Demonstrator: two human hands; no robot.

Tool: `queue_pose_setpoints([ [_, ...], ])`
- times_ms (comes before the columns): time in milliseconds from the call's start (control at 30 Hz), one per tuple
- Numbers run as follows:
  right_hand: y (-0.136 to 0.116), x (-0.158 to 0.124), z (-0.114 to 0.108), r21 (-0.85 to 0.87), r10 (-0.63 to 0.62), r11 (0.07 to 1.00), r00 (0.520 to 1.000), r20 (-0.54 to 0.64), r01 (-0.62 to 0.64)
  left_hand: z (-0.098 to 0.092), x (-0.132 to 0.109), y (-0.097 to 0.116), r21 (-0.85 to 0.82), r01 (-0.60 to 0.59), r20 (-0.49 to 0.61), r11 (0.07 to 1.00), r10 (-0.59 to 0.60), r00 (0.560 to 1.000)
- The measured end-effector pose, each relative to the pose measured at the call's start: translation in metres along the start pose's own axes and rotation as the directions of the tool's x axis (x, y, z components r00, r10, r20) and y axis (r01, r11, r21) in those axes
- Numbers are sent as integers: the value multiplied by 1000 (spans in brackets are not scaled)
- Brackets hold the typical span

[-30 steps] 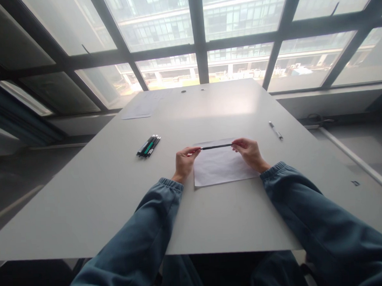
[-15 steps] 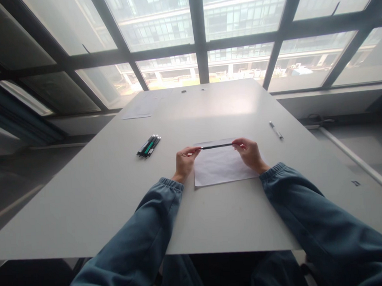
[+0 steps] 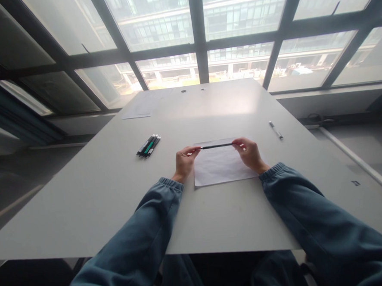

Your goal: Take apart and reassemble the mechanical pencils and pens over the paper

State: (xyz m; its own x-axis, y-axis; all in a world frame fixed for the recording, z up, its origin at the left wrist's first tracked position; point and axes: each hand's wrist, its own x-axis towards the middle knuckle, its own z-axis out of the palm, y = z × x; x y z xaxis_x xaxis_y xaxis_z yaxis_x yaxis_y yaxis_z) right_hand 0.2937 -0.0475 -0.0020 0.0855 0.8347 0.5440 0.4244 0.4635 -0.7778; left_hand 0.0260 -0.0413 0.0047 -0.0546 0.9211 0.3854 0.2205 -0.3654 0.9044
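Observation:
A slim dark pen (image 3: 216,146) is stretched level between my two hands. Its left end is pinched by the fingertips of my left hand (image 3: 185,161), its right end by those of my right hand (image 3: 248,153). Both hands are closed, thumb against fingers. Beneath the pen lies a white sheet of paper (image 3: 223,167), partly covered by my right hand and wrist. To the left, a bunch of several dark pens (image 3: 148,146) rests on the table, with a green one among them.
A white pen (image 3: 276,130) lies on the right of the white table (image 3: 234,222). More paper (image 3: 139,109) is at the far left, and a small dark round object (image 3: 183,91) sits near the back edge. Windows (image 3: 241,62) rise behind the table.

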Motion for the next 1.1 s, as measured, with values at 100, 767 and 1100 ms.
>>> queue_pose_setpoints([
  [100, 0, 0, 0, 1, -2, 1000, 1000, 3, 2, 0, 0, 1, 2, 1, -1, 1000, -1, 1000],
  [767, 1, -1, 0, -2, -9, 1000, 1000, -3, 9, -1, 0, 0, 24, -16, 4, 1000, 16, 1000],
  [1100, 1, -1, 0, -1, -20, 1000, 1000, -1, 20, -1, 0, 3, 34, -22, 8, 999, 21, 1000],
])
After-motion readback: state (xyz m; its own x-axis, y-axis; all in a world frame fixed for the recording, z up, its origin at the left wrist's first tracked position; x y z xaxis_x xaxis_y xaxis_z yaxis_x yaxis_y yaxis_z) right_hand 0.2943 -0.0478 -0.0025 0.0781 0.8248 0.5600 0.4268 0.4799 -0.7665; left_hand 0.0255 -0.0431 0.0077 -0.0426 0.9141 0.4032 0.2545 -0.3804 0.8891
